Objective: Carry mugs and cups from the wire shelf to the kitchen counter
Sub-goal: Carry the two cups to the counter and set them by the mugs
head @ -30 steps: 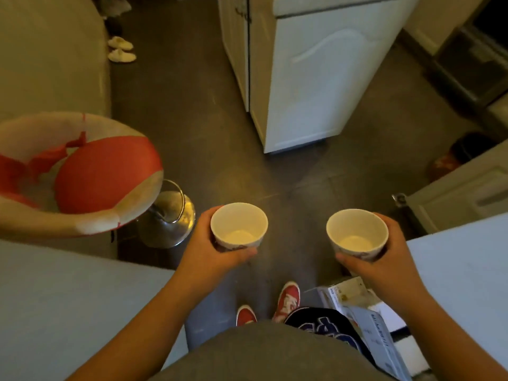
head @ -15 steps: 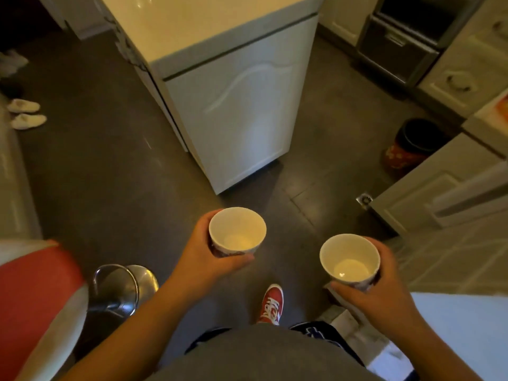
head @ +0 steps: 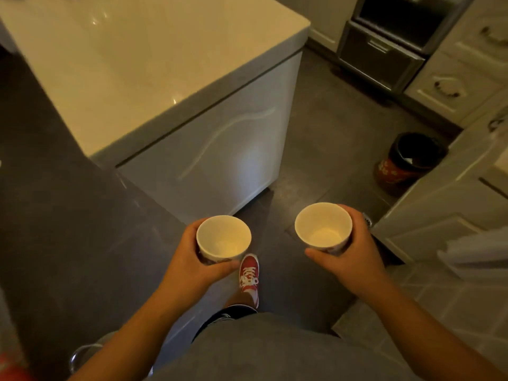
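1. Since the earlier frames, the white bench [head: 132, 64] has been brought much nearer. It now lies ahead of and to the left of the left hand [head: 189, 259]. The red-and-white stool seat has passed almost out of view, and the right cup [head: 323, 226] is now carried a little farther forward than the left cup [head: 223, 237].
2. The left cup is gripped upright by the left hand, with the fingers curled round its far side and the thumb laid across the near wall below the rim. Its pale inside is seen bare down to the base.
3. The right cup is gripped the same way by the right hand [head: 354, 254], thumb across the near wall. It too is upright and bare inside.
4. Both cups are white with a wide round mouth narrowing to a smaller base. A red pattern can be made out on the outer wall just above each thumb.
5. Both cups are held apart from each other over the dark floor [head: 68, 215], short of the bench and not touching it.
6. A red shoe [head: 249, 273] with white laces is seen on the floor just beside the left thumb.
7. A dark bin [head: 409, 160] with a red patterned wall stands beyond and to the right of the right hand, against the cabinets. Its contents cannot be made out.
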Tool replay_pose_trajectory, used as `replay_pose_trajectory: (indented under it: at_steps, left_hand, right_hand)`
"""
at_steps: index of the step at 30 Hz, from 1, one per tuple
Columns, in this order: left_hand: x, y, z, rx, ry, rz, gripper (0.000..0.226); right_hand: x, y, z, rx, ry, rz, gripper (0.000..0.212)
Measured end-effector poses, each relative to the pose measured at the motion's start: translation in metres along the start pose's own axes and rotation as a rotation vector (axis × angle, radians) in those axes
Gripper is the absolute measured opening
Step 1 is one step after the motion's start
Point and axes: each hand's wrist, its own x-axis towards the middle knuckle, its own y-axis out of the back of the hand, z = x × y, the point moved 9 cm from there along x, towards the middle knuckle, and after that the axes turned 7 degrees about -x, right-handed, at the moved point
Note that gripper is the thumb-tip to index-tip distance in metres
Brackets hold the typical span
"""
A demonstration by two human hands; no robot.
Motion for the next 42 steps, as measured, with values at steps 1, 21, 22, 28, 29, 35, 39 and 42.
replay_pose_trajectory:
  at_steps: [1,21,22,28,29,35,39,42]
  left_hand:
    - [0.023,-0.003,0.008,0.006,-0.005,-0.035,0.078]
    - [0.314,-0.324,0.156,0.126,-0.159,-0.601,0.081]
    - [0.324,-0.337,0.160,0.135,-0.158,-0.598,0.081]
    - [0.379,-0.379,0.193,0.148,-0.135,-0.495,0.075]
    - [0.387,-0.379,0.197,0.150,-0.128,-0.467,0.075]
    - [0.450,-0.362,0.203,0.161,-0.058,-0.296,0.078]
    - [0.505,-0.356,0.210,0.143,-0.018,-0.202,0.078]
    - [0.555,-0.360,0.220,0.093,0.003,-0.167,0.078]
  right_hand:
    - [0.016,0.004,0.000,-0.001,-0.015,0.020,0.088]
    - [0.130,0.212,0.140,0.073,-0.382,0.457,0.091]
    - [0.141,0.222,0.147,0.081,-0.391,0.443,0.090]
    - [0.251,0.286,0.159,0.067,-0.329,0.311,0.090]
    - [0.272,0.292,0.156,0.051,-0.307,0.283,0.090]
    - [0.405,0.311,0.141,0.048,-0.219,0.198,0.090]
    - [0.496,0.306,0.130,0.024,-0.144,0.132,0.087]
    - [0.557,0.309,0.126,0.007,-0.125,0.105,0.087]
